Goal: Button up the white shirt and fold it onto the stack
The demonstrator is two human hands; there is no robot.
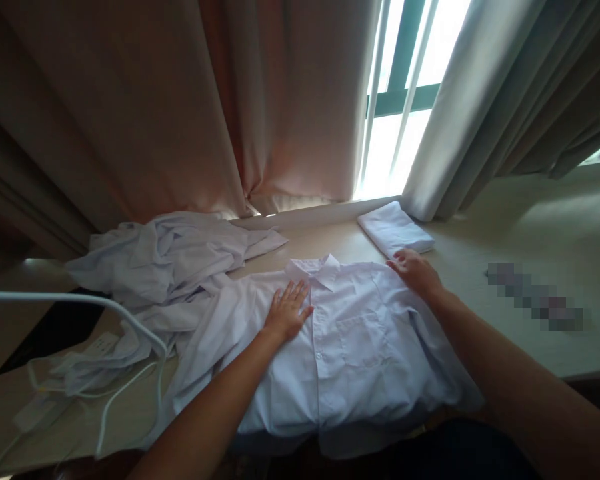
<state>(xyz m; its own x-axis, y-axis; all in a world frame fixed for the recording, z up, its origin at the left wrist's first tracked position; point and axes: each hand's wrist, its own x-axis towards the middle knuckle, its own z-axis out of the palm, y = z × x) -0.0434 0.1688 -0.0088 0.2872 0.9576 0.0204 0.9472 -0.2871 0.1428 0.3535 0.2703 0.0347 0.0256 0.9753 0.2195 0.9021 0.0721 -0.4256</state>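
From here I see bare table (510, 350) right of the shirt (330, 353), so a hand fits; left side's jammed with crumpled clothes (180, 257) and a white cord (55, 295).

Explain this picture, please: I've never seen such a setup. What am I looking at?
There's no machine: a person works bare-handed, filmed by a camera worn on their own head, looking forward and down. The left hand lies flat on a white button-up shirt spread on the tabletop. The right hand is at its shoulder; I can't tell whether it grips the fabric. Rumpled white garments lie to the left, and a folded white cloth just beyond the right hand.
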